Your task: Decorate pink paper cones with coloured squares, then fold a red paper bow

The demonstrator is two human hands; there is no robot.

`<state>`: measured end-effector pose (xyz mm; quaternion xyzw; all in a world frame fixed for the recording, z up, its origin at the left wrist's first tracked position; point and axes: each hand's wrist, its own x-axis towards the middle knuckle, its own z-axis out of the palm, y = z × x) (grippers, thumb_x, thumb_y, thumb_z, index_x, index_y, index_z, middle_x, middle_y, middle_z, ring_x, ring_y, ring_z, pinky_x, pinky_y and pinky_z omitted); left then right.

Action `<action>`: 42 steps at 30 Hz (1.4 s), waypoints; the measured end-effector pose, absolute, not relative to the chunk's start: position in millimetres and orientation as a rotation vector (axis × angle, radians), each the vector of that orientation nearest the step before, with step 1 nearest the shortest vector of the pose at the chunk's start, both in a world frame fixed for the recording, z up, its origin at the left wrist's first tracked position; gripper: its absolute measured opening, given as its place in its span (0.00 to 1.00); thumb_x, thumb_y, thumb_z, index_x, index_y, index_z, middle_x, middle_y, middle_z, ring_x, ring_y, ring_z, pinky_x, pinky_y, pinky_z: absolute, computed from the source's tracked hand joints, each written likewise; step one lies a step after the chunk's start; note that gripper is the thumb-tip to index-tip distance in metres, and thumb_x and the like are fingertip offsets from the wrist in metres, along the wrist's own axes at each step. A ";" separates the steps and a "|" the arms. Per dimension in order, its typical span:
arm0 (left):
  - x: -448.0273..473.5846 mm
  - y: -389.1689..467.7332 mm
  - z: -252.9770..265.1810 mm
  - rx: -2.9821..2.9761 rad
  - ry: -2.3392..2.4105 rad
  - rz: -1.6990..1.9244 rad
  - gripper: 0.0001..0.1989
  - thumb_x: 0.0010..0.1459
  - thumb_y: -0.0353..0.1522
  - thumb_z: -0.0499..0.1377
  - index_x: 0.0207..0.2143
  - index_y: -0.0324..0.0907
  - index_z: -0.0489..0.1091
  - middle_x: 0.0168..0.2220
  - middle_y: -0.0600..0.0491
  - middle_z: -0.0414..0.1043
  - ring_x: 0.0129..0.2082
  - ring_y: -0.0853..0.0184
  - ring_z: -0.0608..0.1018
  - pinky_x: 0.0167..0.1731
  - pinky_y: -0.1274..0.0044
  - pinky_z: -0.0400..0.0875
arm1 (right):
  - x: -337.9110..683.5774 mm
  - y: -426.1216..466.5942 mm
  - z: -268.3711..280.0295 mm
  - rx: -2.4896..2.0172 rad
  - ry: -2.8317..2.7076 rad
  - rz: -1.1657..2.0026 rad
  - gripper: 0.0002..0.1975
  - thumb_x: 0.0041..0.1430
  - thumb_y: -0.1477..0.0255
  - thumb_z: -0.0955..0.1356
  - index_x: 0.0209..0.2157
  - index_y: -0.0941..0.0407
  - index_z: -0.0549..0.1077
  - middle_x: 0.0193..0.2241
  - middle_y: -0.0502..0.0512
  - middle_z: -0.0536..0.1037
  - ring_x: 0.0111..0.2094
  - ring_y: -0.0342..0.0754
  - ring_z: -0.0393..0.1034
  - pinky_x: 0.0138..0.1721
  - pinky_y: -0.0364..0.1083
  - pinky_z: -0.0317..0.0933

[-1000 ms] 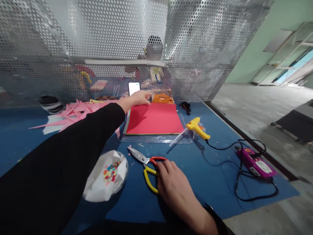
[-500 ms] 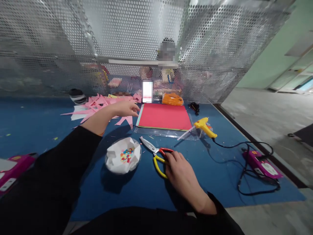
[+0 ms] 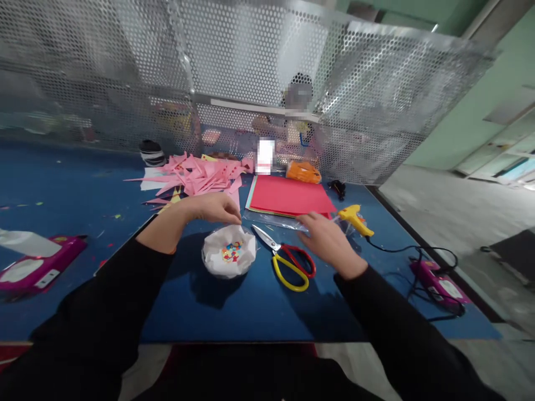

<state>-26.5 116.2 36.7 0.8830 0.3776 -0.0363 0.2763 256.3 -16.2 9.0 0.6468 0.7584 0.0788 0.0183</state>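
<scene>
Under the left hand [image 3: 213,207], grip pinched on the far rim of the white bowl of confetti [image 3: 229,257], a likely tip and spill across the desk [image 3: 50,195]; right hand [image 3: 330,242], grip loosely spread, just beyond the scissors [image 3: 288,260], near the plastic sleeve [image 3: 288,221].

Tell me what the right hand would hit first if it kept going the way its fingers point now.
Probably the clear plastic sleeve under the red paper sheet: the right hand points up-left toward it, fingertips about at its near edge. Whether they already touch is unclear, since depth is hard to judge.
</scene>
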 end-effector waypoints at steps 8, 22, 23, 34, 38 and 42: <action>-26.9 120.9 33.9 2.414 1.012 -0.150 0.13 0.51 0.35 0.58 0.34 0.44 0.82 0.35 0.50 0.83 0.34 0.64 0.79 0.35 0.76 0.67 | 285.4 70.3 2.9 1.851 2.243 0.323 0.12 0.65 0.76 0.65 0.48 0.65 0.74 0.46 0.69 0.77 0.48 0.56 0.73 0.48 0.48 0.63; -59.9 150.2 41.8 2.545 1.412 -0.065 0.15 0.48 0.33 0.56 0.33 0.45 0.82 0.36 0.49 0.83 0.34 0.62 0.78 0.34 0.75 0.64 | 291.1 112.2 -8.2 1.858 2.194 0.317 0.29 0.70 0.76 0.60 0.69 0.65 0.50 0.47 0.71 0.78 0.45 0.55 0.77 0.45 0.49 0.67; -62.6 152.1 42.2 2.537 1.441 -0.075 0.15 0.48 0.33 0.56 0.33 0.45 0.82 0.36 0.48 0.83 0.35 0.61 0.79 0.35 0.74 0.64 | 290.9 114.8 -8.7 1.858 2.202 0.311 0.28 0.70 0.75 0.60 0.69 0.64 0.51 0.47 0.69 0.78 0.45 0.54 0.77 0.45 0.50 0.68; -68.8 149.8 50.2 2.486 1.553 0.098 0.21 0.55 0.42 0.54 0.45 0.45 0.80 0.48 0.48 0.81 0.46 0.57 0.79 0.42 0.73 0.67 | 256.2 147.8 -16.2 1.971 2.355 0.240 0.19 0.66 0.63 0.69 0.54 0.59 0.71 0.52 0.60 0.74 0.49 0.52 0.73 0.49 0.55 0.71; -67.9 141.7 61.7 2.413 1.626 0.339 0.22 0.56 0.44 0.55 0.45 0.42 0.79 0.46 0.46 0.82 0.44 0.57 0.79 0.44 0.72 0.67 | 253.1 152.1 -3.0 2.266 2.374 0.290 0.14 0.69 0.66 0.67 0.50 0.61 0.74 0.47 0.62 0.77 0.47 0.53 0.74 0.50 0.56 0.68; -58.6 129.1 71.1 2.359 1.649 0.604 0.21 0.58 0.42 0.56 0.49 0.43 0.78 0.48 0.48 0.80 0.46 0.58 0.79 0.47 0.71 0.68 | 268.3 141.3 25.6 2.581 2.469 0.272 0.13 0.68 0.71 0.63 0.42 0.62 0.78 0.41 0.67 0.81 0.47 0.58 0.74 0.47 0.53 0.63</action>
